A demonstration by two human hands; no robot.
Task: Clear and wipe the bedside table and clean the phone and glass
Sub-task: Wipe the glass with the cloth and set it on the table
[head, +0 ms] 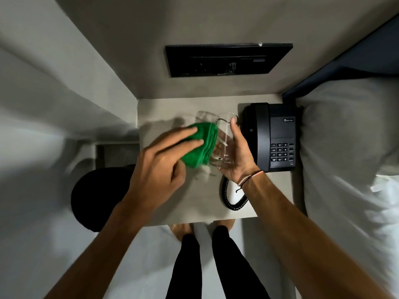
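Far left: black round thing (95, 197) beside the table (194, 203), partly hidden by the left forearm, can't tell what it is.

Left hand (159, 167) over the table's middle, pressing a folded green cloth (199, 145) against the side of the glass (224, 143). Index and middle fingers (183, 134) lie extended across the top of the cloth; ring and little fingers curl under. Thumb not visible, so the grip under the cloth can't be read fully. Cloth edges are blurred.

Glass is held above the table, not standing on it. It's tilted: long axis runs from base near the right palm up and away to the rim, mouth pointing toward the back wall. Clear walls make the rim hard to trace; a faint ghost outline shows left of the rim, can't tell if shadow or blur.

Right hand (235, 156) is wrapped around the glass from the right, one fingertip up by the rim, palm at the base. Thread bracelet (250, 178) on the wrist.

Black phone (272, 137) sits on the table's right rear corner, handset on cradle along its left side, keypad toward the camera. Coiled cord (232, 201) loops on the table, partly under the right wrist.

Right of that: white bed (345, 147), cut off by the frame.
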